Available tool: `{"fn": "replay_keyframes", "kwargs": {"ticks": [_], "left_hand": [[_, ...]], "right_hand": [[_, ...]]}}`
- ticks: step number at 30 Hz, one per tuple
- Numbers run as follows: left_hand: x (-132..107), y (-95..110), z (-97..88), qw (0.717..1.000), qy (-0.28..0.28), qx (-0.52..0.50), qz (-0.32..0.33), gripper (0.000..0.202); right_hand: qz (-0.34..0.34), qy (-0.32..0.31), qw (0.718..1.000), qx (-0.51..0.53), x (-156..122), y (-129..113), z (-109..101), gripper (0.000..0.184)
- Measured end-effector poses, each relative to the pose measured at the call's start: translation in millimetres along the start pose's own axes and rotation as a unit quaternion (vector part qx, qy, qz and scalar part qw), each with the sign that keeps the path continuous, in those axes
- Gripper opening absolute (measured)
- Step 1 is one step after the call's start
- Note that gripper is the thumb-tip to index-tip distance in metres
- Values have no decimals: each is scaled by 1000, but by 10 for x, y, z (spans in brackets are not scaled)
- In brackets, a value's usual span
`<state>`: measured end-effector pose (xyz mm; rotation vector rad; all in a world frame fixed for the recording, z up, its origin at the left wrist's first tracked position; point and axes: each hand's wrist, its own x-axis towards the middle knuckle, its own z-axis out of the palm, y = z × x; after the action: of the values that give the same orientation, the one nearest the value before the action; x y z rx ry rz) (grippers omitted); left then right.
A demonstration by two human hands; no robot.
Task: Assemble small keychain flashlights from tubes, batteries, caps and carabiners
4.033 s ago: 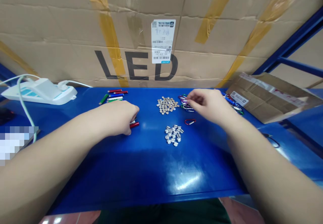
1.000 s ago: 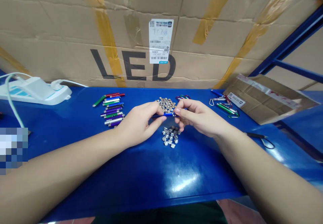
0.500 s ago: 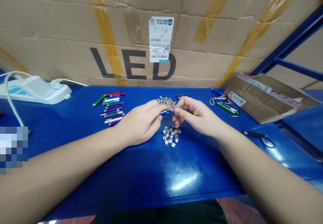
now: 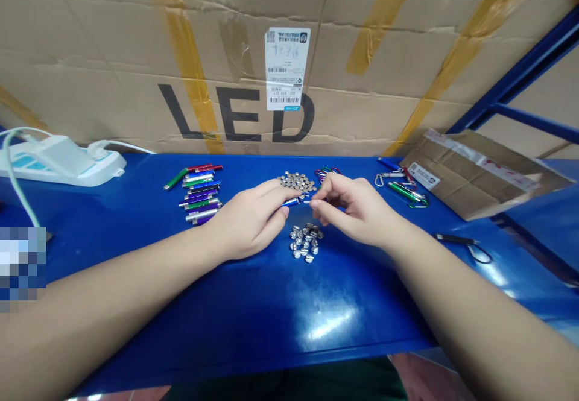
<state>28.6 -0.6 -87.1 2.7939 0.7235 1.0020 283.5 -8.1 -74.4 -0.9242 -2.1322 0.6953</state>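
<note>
"Cardboard filled the background: a large carton [image 4: 113,57] lettered LED, its white label [image 4: 287,66] behind and above the heap of small discs [image 4: 296,181]. How did the rest lie on the blue bench [image 4: 253,316]?"

"Take that disc heap as the mark. To its left lay a row of coloured tubes [image 4: 201,197] in red, green, blue, purple and silver. Farther left, well apart from it, was a white power strip [image 4: 106,169]."

"And on the near side?"

"A cluster of silvery caps [image 4: 305,245], some showing a ridge, lay nearer the person than the discs. Between those caps and the discs was the blue tube [image 4: 291,202], pointing to the right."

"Who had hold of it?"

"The left hand [image 4: 251,223], just left of the discs, had its grip clamped on the tube, thumb below and fingers over it. The right hand [image 4: 357,208], on the other side of the heap, had thumb and forefinger pinched together on a thin pale piece [image 4: 306,202] at the tube's end (too small to tell whether the two were joined)."

"Anything beyond that hand?"

"Coloured clips [image 4: 324,172] lay just right of the discs, partly hidden by its knuckles. Farther right of the heap were tubes with clips [image 4: 406,192], then a small carton [image 4: 474,175], tilted. A black tube with a loop [image 4: 456,240] lay to the right of the heap too, but nearer the person."
</note>
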Motion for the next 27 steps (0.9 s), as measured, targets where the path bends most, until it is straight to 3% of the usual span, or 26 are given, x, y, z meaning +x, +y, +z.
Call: {"fn": "replay_keyframes", "kwargs": {"ticks": [5, 13, 27], "left_hand": [[3, 2, -14, 1000, -6, -12, -1, 32], [3, -7, -36, 999, -1, -17, 32, 31], [7, 1, -35, 998, -17, -9, 52, 30]], "right_hand": [[-13, -16, 998, -53, 2, 21, -63, 18], [5, -21, 997, 72, 11, -31, -4, 23], [-38, -25, 996, -74, 29, -24, -22, 23]]}}
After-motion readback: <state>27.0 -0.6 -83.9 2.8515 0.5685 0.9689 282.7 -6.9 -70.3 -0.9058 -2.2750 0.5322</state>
